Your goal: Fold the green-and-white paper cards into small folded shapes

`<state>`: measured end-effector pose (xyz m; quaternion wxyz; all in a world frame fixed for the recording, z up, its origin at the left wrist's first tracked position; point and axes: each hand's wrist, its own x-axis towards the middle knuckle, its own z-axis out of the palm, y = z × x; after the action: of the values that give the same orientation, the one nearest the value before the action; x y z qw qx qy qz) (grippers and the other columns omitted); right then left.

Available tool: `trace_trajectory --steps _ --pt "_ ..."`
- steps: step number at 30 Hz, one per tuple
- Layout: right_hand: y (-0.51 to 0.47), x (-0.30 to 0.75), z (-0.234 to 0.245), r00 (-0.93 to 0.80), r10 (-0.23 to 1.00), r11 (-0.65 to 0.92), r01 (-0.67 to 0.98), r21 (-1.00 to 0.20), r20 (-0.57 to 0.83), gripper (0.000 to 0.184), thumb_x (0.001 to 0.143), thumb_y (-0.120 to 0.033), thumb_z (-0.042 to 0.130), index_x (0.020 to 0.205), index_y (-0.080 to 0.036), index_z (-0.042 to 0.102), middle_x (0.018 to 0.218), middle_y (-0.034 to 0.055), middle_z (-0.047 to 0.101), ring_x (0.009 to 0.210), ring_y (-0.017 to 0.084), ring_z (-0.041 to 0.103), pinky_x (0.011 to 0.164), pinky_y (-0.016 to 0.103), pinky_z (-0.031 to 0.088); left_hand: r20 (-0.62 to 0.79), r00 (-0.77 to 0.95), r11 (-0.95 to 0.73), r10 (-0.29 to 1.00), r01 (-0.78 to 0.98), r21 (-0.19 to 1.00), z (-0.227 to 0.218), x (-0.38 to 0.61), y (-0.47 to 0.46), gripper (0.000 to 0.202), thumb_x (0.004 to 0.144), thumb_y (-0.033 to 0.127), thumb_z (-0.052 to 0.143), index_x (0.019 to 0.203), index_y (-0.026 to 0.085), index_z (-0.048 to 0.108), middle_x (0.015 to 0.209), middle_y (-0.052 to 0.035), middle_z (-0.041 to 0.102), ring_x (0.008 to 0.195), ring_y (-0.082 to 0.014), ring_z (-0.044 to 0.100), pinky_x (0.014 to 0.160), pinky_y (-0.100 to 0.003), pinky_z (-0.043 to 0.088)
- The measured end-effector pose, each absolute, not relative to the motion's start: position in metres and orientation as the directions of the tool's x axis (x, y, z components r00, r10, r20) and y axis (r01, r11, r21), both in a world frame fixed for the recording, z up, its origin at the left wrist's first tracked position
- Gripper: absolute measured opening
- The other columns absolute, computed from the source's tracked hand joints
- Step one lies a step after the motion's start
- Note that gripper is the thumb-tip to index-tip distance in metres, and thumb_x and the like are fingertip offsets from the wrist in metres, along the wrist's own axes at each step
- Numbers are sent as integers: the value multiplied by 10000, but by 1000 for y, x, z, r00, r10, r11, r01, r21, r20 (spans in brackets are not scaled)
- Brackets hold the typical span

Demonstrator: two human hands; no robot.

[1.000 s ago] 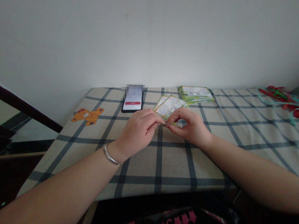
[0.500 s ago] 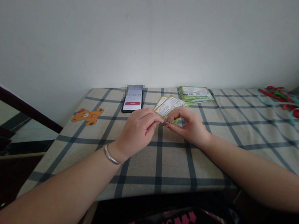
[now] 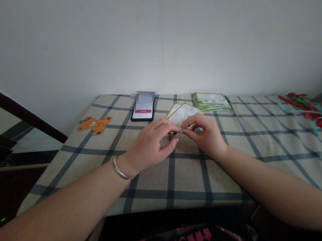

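A small folded card point(image 3: 173, 135), greenish and seen almost edge-on, is between my two hands just above the tablecloth. My right hand point(image 3: 207, 134) pinches its right end between thumb and forefinger. Around the left end curl the fingers of my left hand point(image 3: 151, 139), the thumb slightly lower and apart from the forefinger; part of the card is hidden there. Right behind my hands, several loose green-and-white printed cards point(image 3: 183, 113) lie fanned out, partly covered by my right hand. A silver bangle point(image 3: 119, 169) circles my left wrist.
Against the wall stands a stack of similar printed cards point(image 3: 212, 100). A phone point(image 3: 142, 107) with a lit screen lies to its left. An orange bear cutout point(image 3: 94, 125) lies at the left on the checked tablecloth point(image 3: 153, 180). Red and teal ribbons point(image 3: 308, 107) are heaped far right.
My left thumb has moved down, away from the forefinger, and the left fingers have shifted slightly right. The folded card is now tilted, its left end lower. The other things have stayed put.
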<state>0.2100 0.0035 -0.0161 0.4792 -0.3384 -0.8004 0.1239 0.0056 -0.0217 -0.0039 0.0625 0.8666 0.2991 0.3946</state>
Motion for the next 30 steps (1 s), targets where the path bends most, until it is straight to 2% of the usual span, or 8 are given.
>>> trace_trajectory --steps 4,8,11,14,21,24,27,30 --pt "3 209 -16 -324 682 729 377 -571 656 23 813 -191 676 806 -195 654 806 15 668 754 136 615 591 252 507 618 476 -780 626 396 484 -4 7 -21 127 915 130 508 996 179 592 972 -31 634 947 -143 601 868 -305 510" --pt "2 207 -16 -285 738 674 339 -656 612 56 791 -206 697 824 -193 654 815 14 673 757 132 629 606 247 534 546 421 -684 724 345 642 -8 10 -21 117 900 143 544 996 182 599 982 -36 626 902 -130 626 769 -253 553" --pt "2 204 -17 -266 792 609 293 -737 549 86 781 -230 708 820 -186 646 802 15 679 738 129 639 624 256 539 497 371 -611 785 327 721 -12 13 -20 169 886 142 570 1049 183 583 1014 -38 633 896 -124 644 759 -245 567" --pt "1 202 -17 -296 832 543 257 -799 470 105 777 -250 710 804 -174 643 791 24 678 724 130 638 631 264 527 496 349 -601 795 345 721 -15 13 -18 227 871 151 607 1092 189 581 1024 -32 638 872 -118 648 787 -261 567" --pt "-3 204 -14 -443 796 528 179 -830 411 105 854 -262 612 876 -161 634 822 40 678 737 130 637 669 276 531 576 335 -664 746 436 607 -11 9 -15 98 842 147 645 933 182 653 909 -17 628 844 -131 623 759 -267 556" --pt "-4 206 -13 -427 755 619 215 -756 497 104 834 -216 635 929 -181 608 898 41 672 811 141 651 758 301 546 587 321 -665 743 449 597 -9 7 -15 56 839 150 646 883 183 653 897 -20 626 851 -142 618 731 -269 561" --pt "-4 208 -9 -414 627 779 343 -525 660 105 812 -180 651 900 -205 599 921 41 665 886 167 635 813 340 526 573 305 -645 761 447 619 -9 7 -15 36 850 160 630 872 187 636 889 -14 627 825 -133 615 668 -234 558" --pt "-4 209 -6 -432 528 829 450 -333 731 107 789 -223 697 862 -212 620 1010 65 664 976 205 618 881 388 495 575 299 -645 762 435 628 -9 8 -16 19 854 174 628 866 189 628 876 -7 627 812 -126 612 648 -214 552"
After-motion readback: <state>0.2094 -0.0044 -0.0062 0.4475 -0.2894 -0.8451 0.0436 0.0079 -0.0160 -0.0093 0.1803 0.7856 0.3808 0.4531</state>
